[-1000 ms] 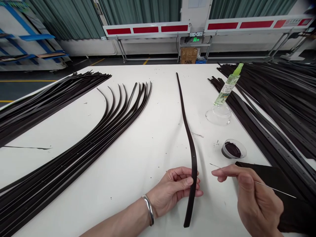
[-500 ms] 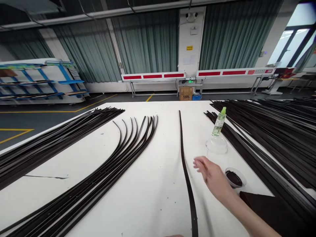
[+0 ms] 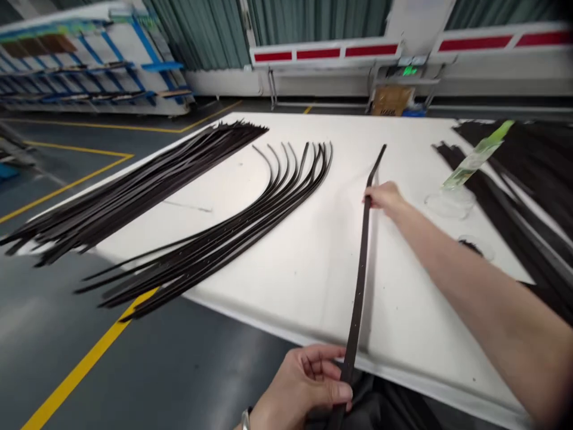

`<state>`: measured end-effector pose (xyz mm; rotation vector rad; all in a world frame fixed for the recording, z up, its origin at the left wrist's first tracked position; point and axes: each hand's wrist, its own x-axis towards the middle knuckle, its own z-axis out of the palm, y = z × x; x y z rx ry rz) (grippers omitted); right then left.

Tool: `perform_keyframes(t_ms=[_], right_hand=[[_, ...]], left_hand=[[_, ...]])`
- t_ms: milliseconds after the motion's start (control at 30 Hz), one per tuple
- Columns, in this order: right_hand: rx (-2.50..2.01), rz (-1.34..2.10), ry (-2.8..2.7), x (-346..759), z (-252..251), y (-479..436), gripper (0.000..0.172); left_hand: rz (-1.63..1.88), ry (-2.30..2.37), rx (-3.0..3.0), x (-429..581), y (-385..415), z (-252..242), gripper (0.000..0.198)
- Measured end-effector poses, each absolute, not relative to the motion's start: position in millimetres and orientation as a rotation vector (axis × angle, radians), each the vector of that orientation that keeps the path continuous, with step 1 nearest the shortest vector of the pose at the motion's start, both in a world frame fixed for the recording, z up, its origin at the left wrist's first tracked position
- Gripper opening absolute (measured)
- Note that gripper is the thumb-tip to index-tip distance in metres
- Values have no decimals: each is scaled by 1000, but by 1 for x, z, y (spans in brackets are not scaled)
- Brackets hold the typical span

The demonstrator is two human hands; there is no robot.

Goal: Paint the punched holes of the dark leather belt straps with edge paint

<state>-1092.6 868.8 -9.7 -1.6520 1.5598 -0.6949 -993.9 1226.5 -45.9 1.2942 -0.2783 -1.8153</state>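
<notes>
A long dark strap (image 3: pixel 360 280) with small holes along it runs up the middle of the head view, lifted partly off the white table. Near the table's front edge, my left hand (image 3: pixel 308 379) is closed on its near part, thumb on top. Farther along, my right hand (image 3: pixel 384 196) pinches the same strap, and the far end bends away to the right beyond my fingers. Left of it lies a fanned bunch of similar straps (image 3: pixel 233 230), their near ends hanging over the table edge.
A thick pile of dark straps (image 3: pixel 165 179) lies along the table's left side, with more straps (image 3: pixel 532 173) at the right. A green-capped bottle (image 3: pixel 477 156), a clear dish (image 3: pixel 450 203) and a dish of dark stuff (image 3: pixel 474 246) stand right of my arm. The white table (image 3: pixel 304 298) ends just before me.
My right hand has gone from open beside the strap to gripping it, and the strap is raised. My left hand has come into view holding the near part. The view has turned left and down.
</notes>
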Motion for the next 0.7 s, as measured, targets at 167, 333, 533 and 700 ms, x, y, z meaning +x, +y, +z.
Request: perform_keyframes(t_ms=[167, 333, 533, 700], right_hand=[[-1217, -791, 1370, -1114, -1, 867, 32], [-1028, -854, 1220, -1133, 5, 877, 55], [-972, -905, 1221, -1135, -7, 870, 16], [-987, -889, 1239, -1132, -12, 865, 19]], left_hand=[[-1627, -333, 1352, -997, 1256, -38, 53], [-1460, -390, 1443, -1005, 1276, -31, 38], [-1336, -426, 1498, -1013, 1292, -29, 26], [-1315, -477, 1583, -1011, 1295, -28, 22]])
